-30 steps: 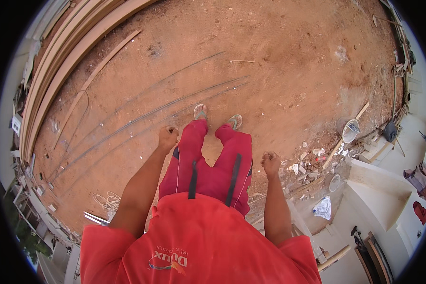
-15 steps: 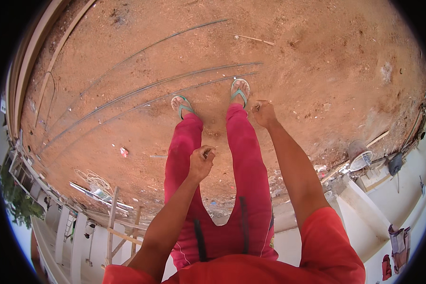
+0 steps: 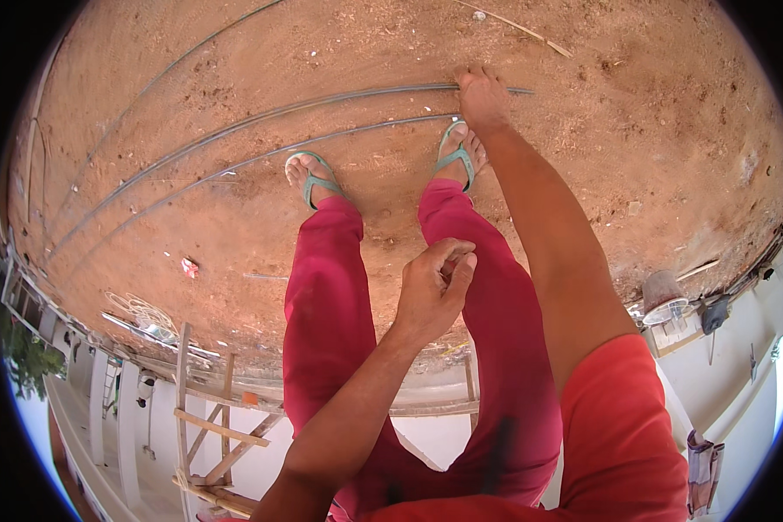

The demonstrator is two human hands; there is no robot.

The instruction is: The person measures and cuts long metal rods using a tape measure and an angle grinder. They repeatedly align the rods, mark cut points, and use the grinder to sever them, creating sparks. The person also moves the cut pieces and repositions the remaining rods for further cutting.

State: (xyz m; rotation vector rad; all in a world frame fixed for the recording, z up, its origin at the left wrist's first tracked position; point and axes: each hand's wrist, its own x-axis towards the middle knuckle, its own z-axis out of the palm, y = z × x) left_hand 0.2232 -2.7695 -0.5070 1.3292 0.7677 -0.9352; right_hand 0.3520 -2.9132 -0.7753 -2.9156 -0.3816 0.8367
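Observation:
Long thin grey steel rods [image 3: 322,103] lie across the reddish dirt in front of my feet and bend away to the left. My right hand [image 3: 485,104] is down at their right end, fingers curled over the paired rods, whose tips stick out past it. The fingertips are partly hidden against the ground. My left hand [image 3: 433,291] hangs in front of my right knee, fingers curled toward the thumb and nothing visible in them. A single rod [image 3: 374,127] runs closer to my sandals [image 3: 315,180]. Farther off is another rod [image 3: 178,63].
A thin wooden stick [image 3: 522,30] lies beyond my right hand. At the lower left stands a wooden frame [image 3: 222,431], with coiled rope [image 3: 143,311] near it. To the right are a bucket [image 3: 664,296] and a low white wall [image 3: 731,374].
I have bent lower and turned slightly. My right hand has gone forward from beside my foot onto the rods. My left hand has risen and shifted right, still curled.

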